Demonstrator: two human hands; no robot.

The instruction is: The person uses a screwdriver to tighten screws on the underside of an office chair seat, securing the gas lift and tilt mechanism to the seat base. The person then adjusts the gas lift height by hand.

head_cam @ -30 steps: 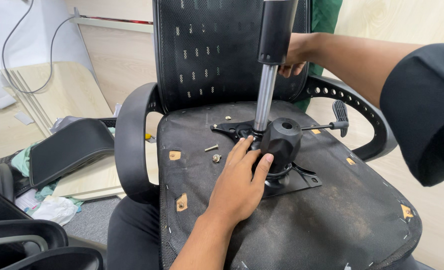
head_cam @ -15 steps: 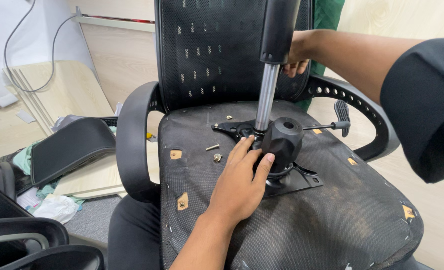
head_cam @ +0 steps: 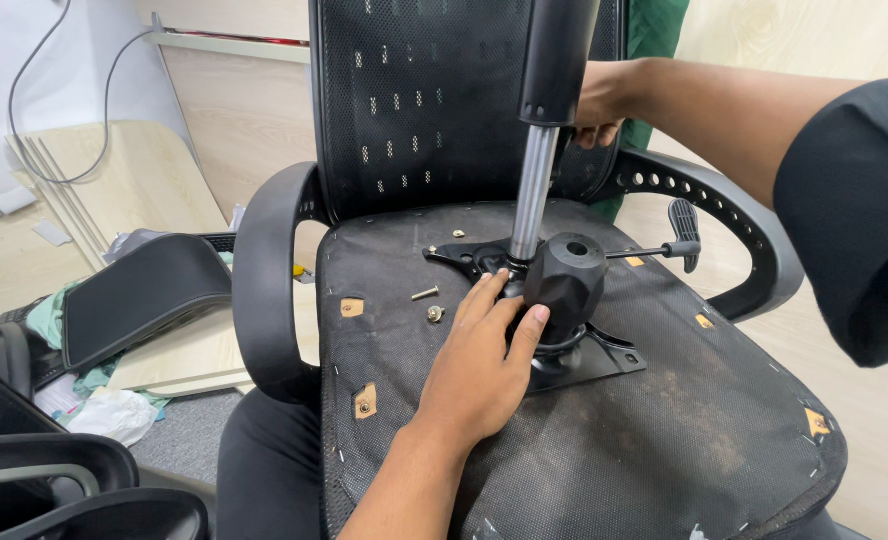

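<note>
An overturned black office chair shows the dusty fabric underside of its seat (head_cam: 664, 440). A black metal mechanism plate (head_cam: 589, 365) with a faceted black knob (head_cam: 567, 280) is on it. A gas lift cylinder (head_cam: 539, 150) stands upright in the plate, chrome below and black above. My left hand (head_cam: 479, 365) lies flat on the plate, fingers against the knob and the cylinder's base. My right hand (head_cam: 599, 105) grips the cylinder's black upper part from behind. Two loose bolts (head_cam: 427, 305) lie on the seat left of the plate.
A lever with a black paddle handle (head_cam: 679, 235) sticks out to the right. Curved black armrests (head_cam: 264, 290) flank the seat; the mesh backrest (head_cam: 414, 100) rises behind. Other chair parts (head_cam: 139, 295), wooden boards (head_cam: 129, 180) and crumpled paper lie on the floor at left.
Almost nothing moved: the view shifted slightly, and my right hand sits a little higher on the cylinder. My left hand stays in place.
</note>
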